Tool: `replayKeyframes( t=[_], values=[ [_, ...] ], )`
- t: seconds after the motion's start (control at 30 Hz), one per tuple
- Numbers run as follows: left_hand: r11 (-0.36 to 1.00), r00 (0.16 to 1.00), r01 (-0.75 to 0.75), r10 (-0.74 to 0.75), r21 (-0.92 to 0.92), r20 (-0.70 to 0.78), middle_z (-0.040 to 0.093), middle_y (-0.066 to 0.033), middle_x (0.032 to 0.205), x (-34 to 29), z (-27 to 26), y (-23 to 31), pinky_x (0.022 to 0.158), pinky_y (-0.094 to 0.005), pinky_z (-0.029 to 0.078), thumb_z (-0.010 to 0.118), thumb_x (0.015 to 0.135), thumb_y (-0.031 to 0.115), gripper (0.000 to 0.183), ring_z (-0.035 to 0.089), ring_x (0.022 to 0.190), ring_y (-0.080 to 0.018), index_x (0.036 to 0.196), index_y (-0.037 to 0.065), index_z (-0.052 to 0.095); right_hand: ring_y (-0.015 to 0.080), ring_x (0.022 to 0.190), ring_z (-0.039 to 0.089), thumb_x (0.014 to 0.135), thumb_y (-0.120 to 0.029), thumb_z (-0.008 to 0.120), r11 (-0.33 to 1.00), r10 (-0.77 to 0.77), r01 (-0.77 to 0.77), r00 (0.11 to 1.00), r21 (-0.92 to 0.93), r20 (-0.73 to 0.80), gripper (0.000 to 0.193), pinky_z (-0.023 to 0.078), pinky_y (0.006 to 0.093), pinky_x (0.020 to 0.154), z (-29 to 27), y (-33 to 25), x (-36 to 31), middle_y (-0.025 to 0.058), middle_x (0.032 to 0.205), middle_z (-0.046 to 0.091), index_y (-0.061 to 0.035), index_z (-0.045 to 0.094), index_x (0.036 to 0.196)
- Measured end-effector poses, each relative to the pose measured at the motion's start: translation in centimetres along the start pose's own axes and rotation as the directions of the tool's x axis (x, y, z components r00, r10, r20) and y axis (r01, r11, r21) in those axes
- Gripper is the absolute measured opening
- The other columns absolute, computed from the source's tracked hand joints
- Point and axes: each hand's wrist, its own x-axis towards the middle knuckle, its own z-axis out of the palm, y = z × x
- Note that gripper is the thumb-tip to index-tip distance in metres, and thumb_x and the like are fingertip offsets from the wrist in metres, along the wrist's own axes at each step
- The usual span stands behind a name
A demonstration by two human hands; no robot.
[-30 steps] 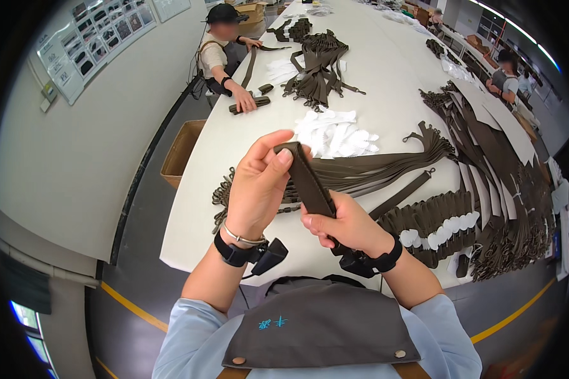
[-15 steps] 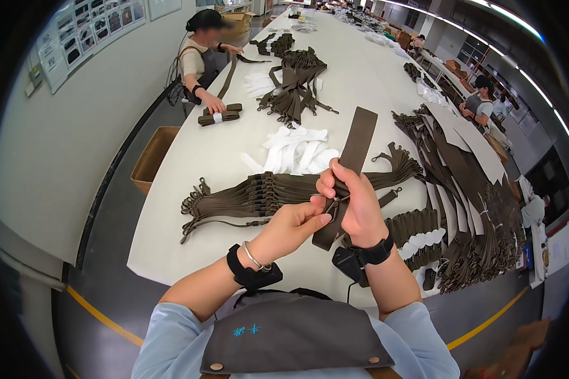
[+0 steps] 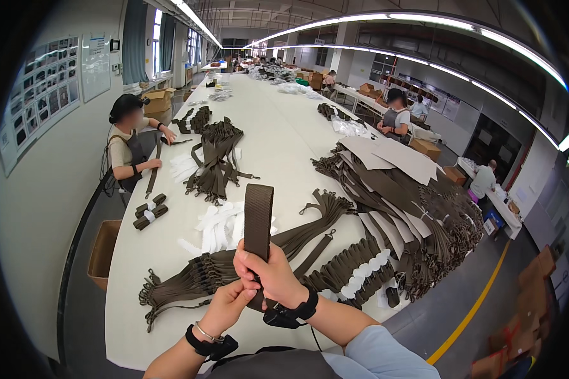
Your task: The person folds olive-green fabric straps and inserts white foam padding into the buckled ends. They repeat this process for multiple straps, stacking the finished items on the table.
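A folded dark brown webbing strap (image 3: 258,218) stands upright over the table, its doubled loop end pointing away from me. My right hand (image 3: 273,278) is wrapped around its lower part, thumb across the front. My left hand (image 3: 231,306) pinches at the strap's lower end beside the right palm; the fingers hide just what is between them. Under and left of my hands lies a row of brown straps with metal hooks (image 3: 199,278). A heap of white bands (image 3: 221,230) lies just beyond.
Rolled straps with white bands (image 3: 354,271) lie to the right. Beyond them is a big heap of straps (image 3: 417,221) with grey sheets (image 3: 392,155). A co-worker (image 3: 129,142) handles a strap at the left edge, near two rolled bundles (image 3: 150,211) and a cardboard box (image 3: 104,252).
My view has tilted up and turned right. A metal hook seen between my hands is now hidden. The co-worker's hand has left the rolled bundle and holds the strap.
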Motion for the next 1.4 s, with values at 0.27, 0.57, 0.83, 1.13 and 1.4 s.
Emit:
replayKeyframes(
  t=[0.27,0.57,0.83,1.13,1.4],
  values=[
    [0.990,0.991,-0.134,0.135,0.051,-0.003,0.067,-0.0041,0.097,-0.9,-3.5,2.1,0.082,-0.0279,0.050,0.064,0.093,0.015,0.019,0.062,0.094,-0.0129,0.109,0.004,0.065,0.0309,0.083,0.063,0.076,-0.009,0.069,0.175,-0.225,0.790,0.613,-0.587,0.757,0.032,0.055,0.0372,0.072,2.4,-2.5,-0.7,0.0143,0.093,0.062,0.0006,0.056,0.104],
    [0.927,0.838,0.249,-0.061,-0.280,0.543,0.066,-0.0169,0.108,-2.6,-4.9,11.7,0.083,-0.0401,0.057,0.060,0.099,0.024,0.042,0.069,0.096,-0.0277,0.125,-0.006,0.048,0.0218,0.075,0.059,0.073,-0.022,0.071,-0.204,0.052,0.887,0.433,-0.415,0.900,0.030,0.055,0.0312,0.056,2.3,-6.1,1.1,0.0082,0.079,0.058,0.0008,0.059,0.088],
    [0.851,0.811,0.473,-0.319,-0.229,0.490,0.065,-0.0093,0.087,-5.0,-6.2,12.7,0.066,-0.0313,0.055,0.049,0.103,0.012,0.018,0.068,0.072,-0.0196,0.113,-0.003,0.049,0.0184,0.079,0.053,0.075,-0.014,0.064,-0.388,0.163,0.880,0.356,-0.272,0.920,0.017,0.048,0.0247,0.045,2.3,-6.6,2.3,0.0048,0.079,0.054,-0.0010,0.059,0.084],
    [0.908,0.864,0.409,-0.355,-0.087,0.358,0.062,-0.0037,0.079,-5.5,-4.6,10.6,0.054,-0.0239,0.044,0.053,0.102,0.018,0.018,0.055,0.056,-0.0104,0.105,0.000,0.053,0.0163,0.066,0.053,0.074,-0.013,0.063,-0.452,0.230,0.840,0.434,-0.299,0.871,0.014,0.047,0.0238,0.045,0.8,-4.9,1.2,0.0041,0.072,0.051,-0.0027,0.057,0.082],
    [0.709,0.743,0.654,-0.538,-0.263,0.398,0.061,-0.0043,0.079,-6.2,-6.1,5.7,0.050,-0.0238,0.043,0.055,0.102,0.018,0.016,0.051,0.050,-0.0101,0.099,0.002,0.054,0.0246,0.086,0.058,0.079,-0.011,0.064,-0.017,0.237,0.795,0.593,-0.607,0.770,0.023,0.054,0.0342,0.068,-3.5,3.1,0.3,0.0084,0.089,0.055,-0.0024,0.055,0.098]
  ],
)
